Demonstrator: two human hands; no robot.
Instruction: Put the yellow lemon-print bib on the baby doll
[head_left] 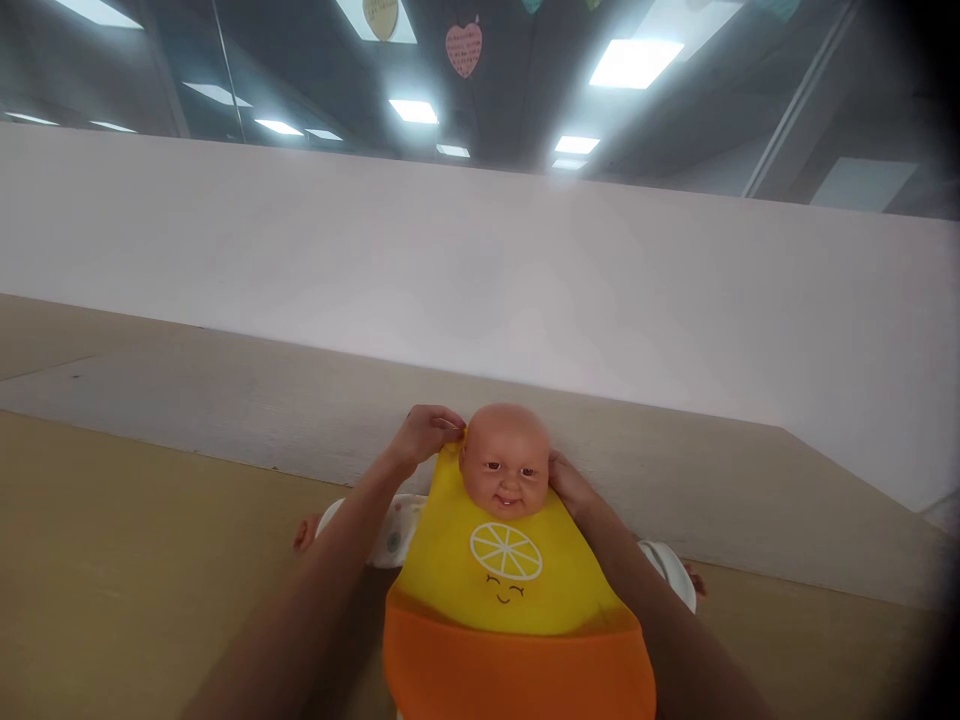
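Note:
A baby doll [508,455] lies face up, with a yellow bib [450,545] spread over its chest. The bib carries a white citrus slice and a smiling face, and its lower part is an orange pocket [517,672]. Beside the doll's head, my left hand [429,436] pinches the bib's upper corner between thumb and fingers. On the other side my right hand [571,485] reaches in at the doll's neck, touching the bib's edge. Its fingertips are hidden behind the head. White sleeves [397,530] cover the doll's outstretched arms.
The doll rests on a tan wooden surface [150,540]. Behind its head runs a pale raised ledge [247,385], and beyond that a white wall [450,270]. Glass panels above the wall reflect ceiling lights, and a pink paper heart [463,50] hangs there.

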